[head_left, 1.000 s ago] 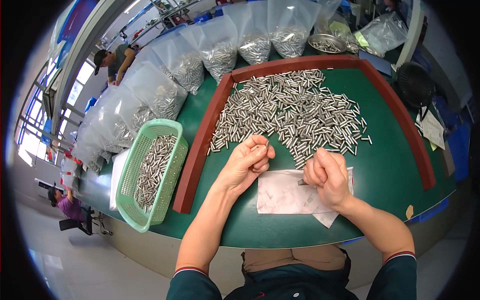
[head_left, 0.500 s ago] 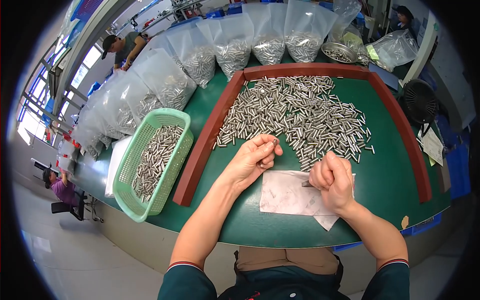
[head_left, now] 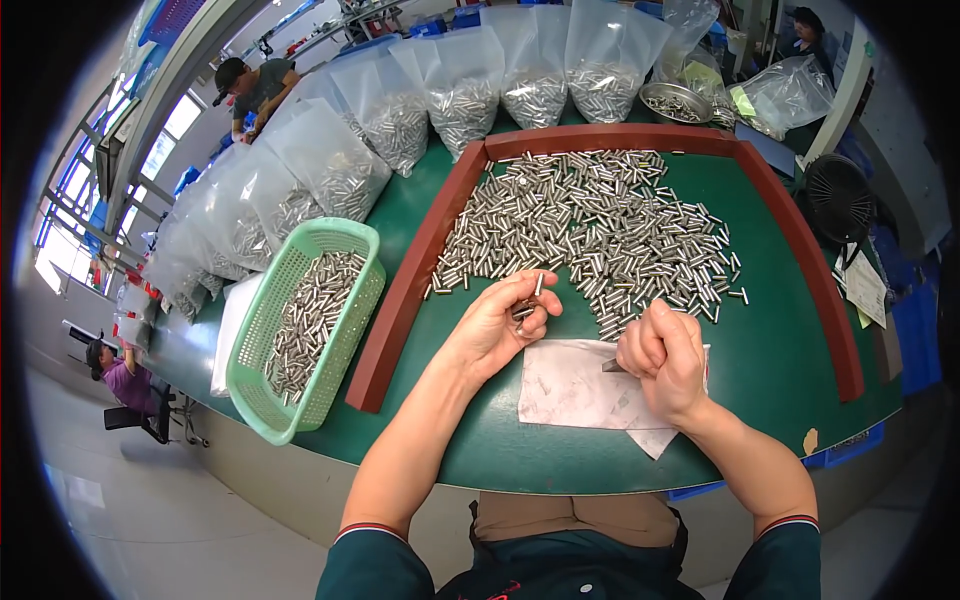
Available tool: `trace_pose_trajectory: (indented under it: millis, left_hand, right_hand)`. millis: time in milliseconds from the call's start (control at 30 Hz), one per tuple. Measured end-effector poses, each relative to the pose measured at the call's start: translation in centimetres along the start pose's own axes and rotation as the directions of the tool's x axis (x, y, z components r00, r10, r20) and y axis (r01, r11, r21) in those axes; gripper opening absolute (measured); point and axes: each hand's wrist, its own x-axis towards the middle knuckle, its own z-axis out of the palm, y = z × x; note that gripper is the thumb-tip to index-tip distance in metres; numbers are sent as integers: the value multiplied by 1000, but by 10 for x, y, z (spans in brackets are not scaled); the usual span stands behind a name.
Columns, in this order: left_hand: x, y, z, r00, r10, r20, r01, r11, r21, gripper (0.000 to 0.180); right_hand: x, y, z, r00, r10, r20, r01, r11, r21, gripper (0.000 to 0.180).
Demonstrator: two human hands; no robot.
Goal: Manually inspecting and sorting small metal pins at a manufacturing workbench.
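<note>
My left hand (head_left: 490, 325) is closed just in front of the loose metal pins. One short shiny pin (head_left: 539, 284) stands between its thumb and forefinger, and more metal pins (head_left: 522, 312) show inside the curled fingers. Over the stained white cloth (head_left: 570, 390), my right hand (head_left: 665, 360) makes a fist. A small dark, flat tip (head_left: 612, 366) sticks out from its left side; the rest is hidden in the fist. Beyond both hands spreads a pile of cylindrical metal pins (head_left: 590, 215) on the green table (head_left: 790, 330).
A dark red wooden frame (head_left: 425, 270) borders the pile on three sides. Left of it stands a green plastic basket (head_left: 345, 355) of pins. Plastic bags (head_left: 455, 100) of pins line the back. A black fan (head_left: 838, 205) is at right; other people work farther off.
The pin in my left fingertips has turned to stand upright, and the fingers have loosened, showing more pins. My right fist has barely moved.
</note>
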Motion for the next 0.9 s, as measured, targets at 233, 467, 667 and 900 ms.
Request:
trace_pose_trajectory:
  millis: [233, 467, 667, 900]
  left_hand:
    - [0, 8, -6, 959, 180, -219, -118, 956, 267, 30]
    - [11, -5, -8, 733, 676, 76, -31, -79, 996, 14]
    - [16, -6, -7, 755, 644, 124, -69, -110, 991, 13]
    - [2, 6, -5, 1000, -17, 22, 20, 988, -151, 7]
  right_hand:
    - [0, 0, 0, 1000, -7, 4, 7, 1000, -3, 44]
    - [0, -1, 1, 1000, -1, -11, 1, 1000, -7, 44]
    - [1, 0, 4, 1000, -6, -27, 4, 998, -56, 45]
    - [0, 1, -1, 1000, 9, -21, -9, 1000, 3, 45]
